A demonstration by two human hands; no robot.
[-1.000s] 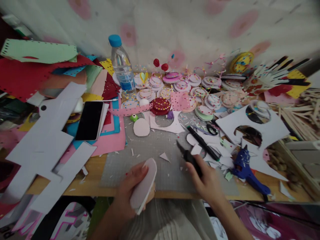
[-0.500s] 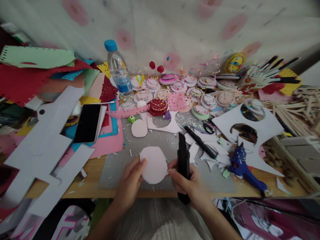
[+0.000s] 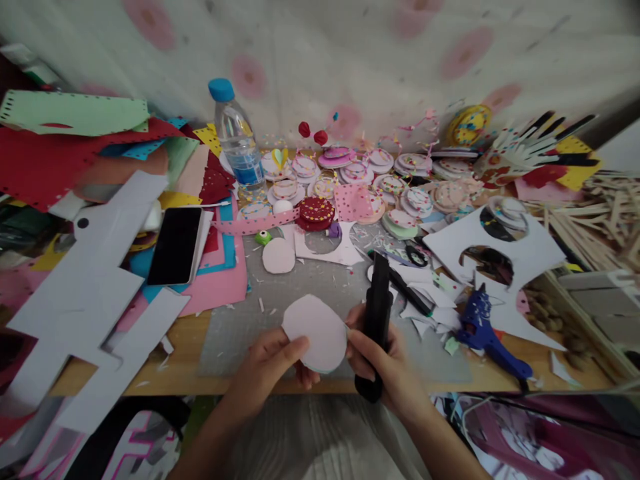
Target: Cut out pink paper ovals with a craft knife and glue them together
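Observation:
Above the front of a grey cutting mat [image 3: 225,347], my left hand [image 3: 273,363] pinches a roughly round white disc [image 3: 314,333], thumb on top and fingers beneath. A black utility knife [image 3: 377,323] stands upright in my right hand [image 3: 383,367], held against the palm. The thumb and index finger of that hand are closed at the disc's right edge; whether a scrap sits between them I cannot make out. Farther back on the mat lies a smaller white disc [image 3: 279,257], beside a cut-out white sheet [image 3: 327,248] with a round hole.
A blue glue gun [image 3: 493,333], a black pen [image 3: 413,293] and white scraps lie to the right. Decorated discs [image 3: 355,172] crowd the back near a water bottle [image 3: 240,143]. At left are a phone [image 3: 176,247] and large white board pieces [image 3: 90,280].
The disc has shifted slightly right and turned, and my left thumb now lies across its lower left. My right hand and the knife have moved a little right, the knife tilting right.

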